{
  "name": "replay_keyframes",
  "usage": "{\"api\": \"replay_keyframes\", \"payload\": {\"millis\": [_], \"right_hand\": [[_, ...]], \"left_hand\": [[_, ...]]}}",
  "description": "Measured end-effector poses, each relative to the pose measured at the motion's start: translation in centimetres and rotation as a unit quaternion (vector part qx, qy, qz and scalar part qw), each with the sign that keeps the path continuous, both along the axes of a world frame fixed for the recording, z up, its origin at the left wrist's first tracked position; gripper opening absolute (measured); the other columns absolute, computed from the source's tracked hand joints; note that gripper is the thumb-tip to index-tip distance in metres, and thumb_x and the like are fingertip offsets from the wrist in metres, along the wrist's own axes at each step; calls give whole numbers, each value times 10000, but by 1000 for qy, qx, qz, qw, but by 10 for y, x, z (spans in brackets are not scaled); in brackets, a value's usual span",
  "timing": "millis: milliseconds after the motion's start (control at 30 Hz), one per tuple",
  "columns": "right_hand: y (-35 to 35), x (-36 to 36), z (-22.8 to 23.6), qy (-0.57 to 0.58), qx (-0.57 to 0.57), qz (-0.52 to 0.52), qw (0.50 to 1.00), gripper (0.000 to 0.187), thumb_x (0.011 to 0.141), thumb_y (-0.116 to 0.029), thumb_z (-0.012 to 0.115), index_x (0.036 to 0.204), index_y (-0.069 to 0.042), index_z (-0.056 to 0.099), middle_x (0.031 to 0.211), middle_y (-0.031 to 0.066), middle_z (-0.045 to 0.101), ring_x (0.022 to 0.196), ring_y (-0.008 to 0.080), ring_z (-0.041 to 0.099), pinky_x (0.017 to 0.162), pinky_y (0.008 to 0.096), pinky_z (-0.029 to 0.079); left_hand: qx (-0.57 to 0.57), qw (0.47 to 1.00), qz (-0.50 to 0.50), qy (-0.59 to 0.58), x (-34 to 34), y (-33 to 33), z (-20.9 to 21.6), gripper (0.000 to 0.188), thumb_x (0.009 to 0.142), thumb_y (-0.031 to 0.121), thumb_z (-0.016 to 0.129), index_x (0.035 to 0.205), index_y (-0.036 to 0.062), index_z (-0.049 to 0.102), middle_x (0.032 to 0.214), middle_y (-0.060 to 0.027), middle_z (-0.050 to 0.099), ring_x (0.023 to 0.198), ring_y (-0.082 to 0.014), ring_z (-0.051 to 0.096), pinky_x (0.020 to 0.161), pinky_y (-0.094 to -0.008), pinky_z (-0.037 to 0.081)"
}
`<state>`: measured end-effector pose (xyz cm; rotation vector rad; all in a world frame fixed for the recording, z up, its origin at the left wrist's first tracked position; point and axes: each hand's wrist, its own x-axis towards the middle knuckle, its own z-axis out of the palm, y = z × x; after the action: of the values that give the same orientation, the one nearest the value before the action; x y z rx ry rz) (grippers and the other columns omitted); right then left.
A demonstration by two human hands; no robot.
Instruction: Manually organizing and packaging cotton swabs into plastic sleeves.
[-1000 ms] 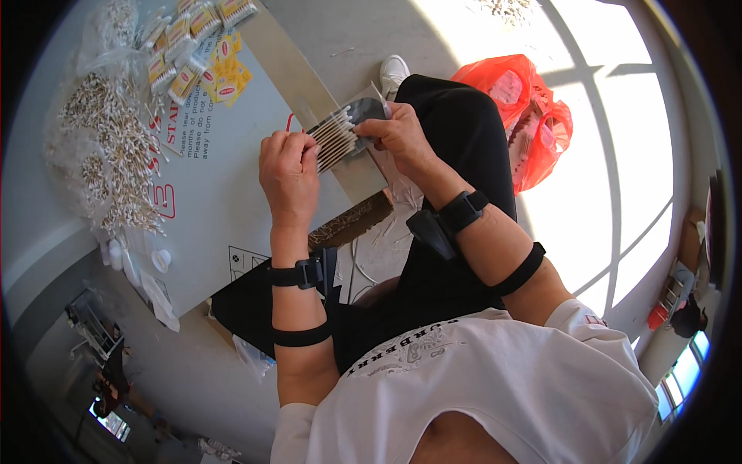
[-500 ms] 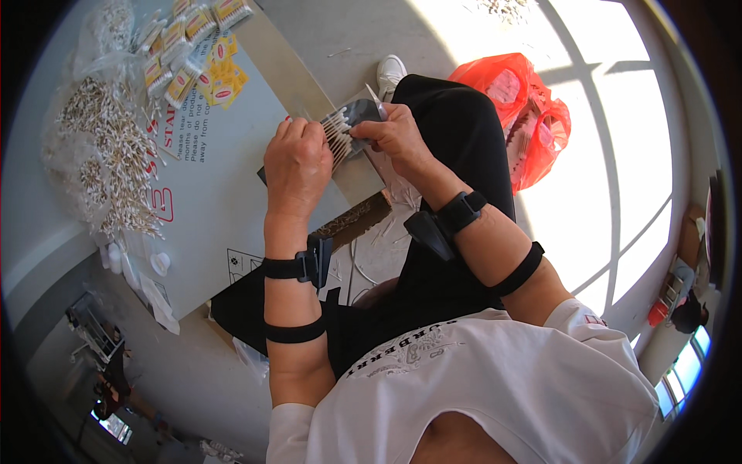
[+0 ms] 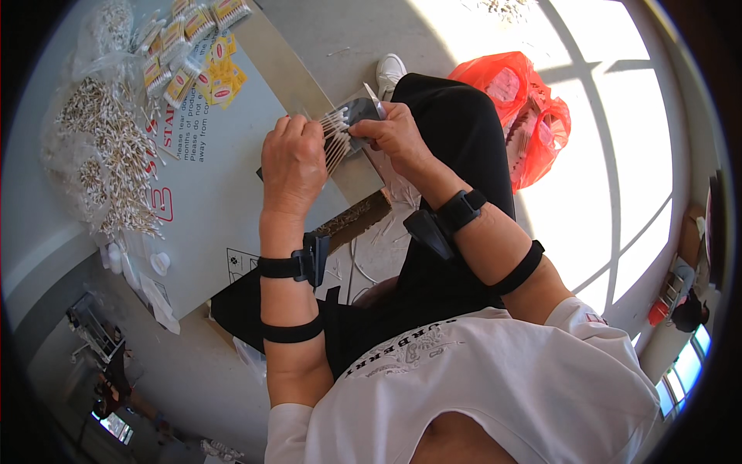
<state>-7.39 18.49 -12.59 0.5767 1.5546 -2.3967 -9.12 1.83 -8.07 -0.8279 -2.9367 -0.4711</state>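
Note:
A bunch of cotton swabs (image 3: 335,145) is gripped in my left hand (image 3: 295,158), whose fingers are curled over it. The swabs' white tips point right, toward my other hand. Between the thumb and fingers of my right hand (image 3: 394,138) is the edge of a clear plastic bag (image 3: 361,113), its mouth close by the swab tips. I cannot tell whether any tips are inside the bag. Both hands are above the near right edge of a grey printed board (image 3: 232,178), over a metallic strip (image 3: 352,185).
A large heap of loose cotton swabs (image 3: 104,155) in clear plastic lies at the left. Filled swab packs (image 3: 185,39) and yellow cards (image 3: 222,77) sit at the board's far end. A red plastic bag (image 3: 533,116) stands on the floor at the right.
My left hand has shifted slightly left, and more of the swabs' sticks show beside its fingers. The right hand stays almost still, holding the bag.

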Motion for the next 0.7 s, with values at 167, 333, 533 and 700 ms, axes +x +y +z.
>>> {"api": "replay_keyframes", "payload": {"millis": [167, 333, 533, 700], "right_hand": [[0, 0, 2, -2, -4, -1, 1000, 33, 739, -19, 722, 759, -32, 699, 634, -11, 622, 501, 52, 485, 463, 215, 350], [0, 0, 1, 3, 2, 0, 1000, 33, 737, -28, 722, 762, -32, 700, 624, -21, 605, 504, 51, 479, 467, 216, 348], [0, 0, 1, 6, -6, 4, 1000, 35, 737, -28, 721, 766, -34, 702, 633, -19, 612, 510, 52, 481, 471, 217, 351], [1, 0, -1, 4, -4, 5, 1000, 37, 741, -25, 715, 775, -35, 707, 633, -19, 613, 512, 51, 481, 472, 218, 352]], "left_hand": [[-25, 999, -19, -9, -3, -1, 3, 66, 798, 13, 620, 793, 35, 558, 811, -105, 559, 849, -310, 566, 727, -420, 464], [-70, 997, -22, 0, -6, 3, 6, 73, 794, 5, 608, 795, 42, 546, 809, -97, 549, 836, -298, 556, 730, -414, 451], [-118, 992, -48, 17, -7, 7, 10, 108, 728, 15, 633, 794, 56, 557, 815, -93, 553, 845, -286, 559, 736, -406, 450], [-94, 994, -59, -5, -12, 5, 11, 108, 717, 17, 638, 774, 59, 557, 802, -88, 550, 837, -285, 559, 725, -411, 450]]}}
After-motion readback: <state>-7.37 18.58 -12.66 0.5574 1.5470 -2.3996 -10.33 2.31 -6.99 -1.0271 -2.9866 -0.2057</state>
